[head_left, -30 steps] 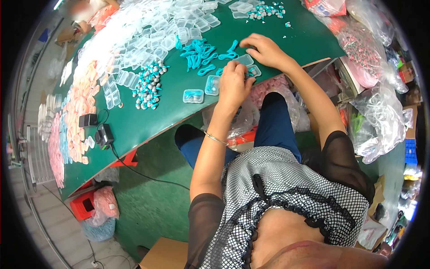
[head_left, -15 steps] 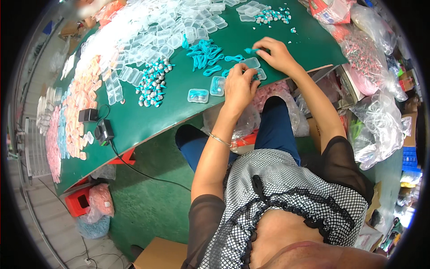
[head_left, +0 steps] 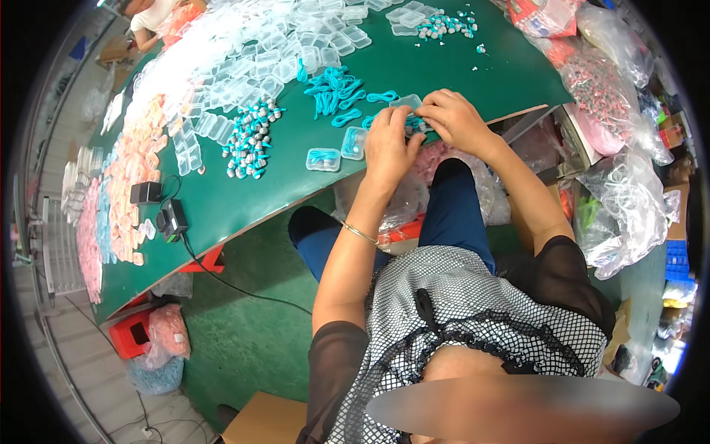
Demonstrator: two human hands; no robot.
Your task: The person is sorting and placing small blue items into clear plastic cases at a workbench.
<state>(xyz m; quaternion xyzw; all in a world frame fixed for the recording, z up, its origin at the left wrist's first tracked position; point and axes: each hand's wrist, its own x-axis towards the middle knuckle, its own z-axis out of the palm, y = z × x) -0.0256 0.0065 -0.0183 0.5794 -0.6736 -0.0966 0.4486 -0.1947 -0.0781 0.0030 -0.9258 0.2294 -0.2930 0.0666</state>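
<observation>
My left hand (head_left: 389, 146) grips a small clear plastic case (head_left: 406, 102) at the table's near edge; its lid stands open on the far side. Fingers bent and close together, my right hand (head_left: 454, 120) reaches into the case from the right. What its fingertips pinch is hidden; something grey and teal shows between the hands. Left of my left hand lie two closed cases (head_left: 324, 159) holding coiled teal cord. Beyond them is a heap of bundled teal cords (head_left: 334, 89), with a few loose bundles (head_left: 382, 97) nearer my hands.
Small grey-and-teal plugs (head_left: 251, 137) lie piled to the left, with more plugs (head_left: 447, 27) at the far right. Empty clear cases (head_left: 259, 63) cover the table's back. A black device (head_left: 171, 217) trails a cable. Filled plastic bags (head_left: 599, 81) stand right. Another person (head_left: 151, 21) sits far left.
My right hand has moved down and toward me, from beyond the open case to its opening. The teal piece it pinched is out of sight now. My left hand stays at the case.
</observation>
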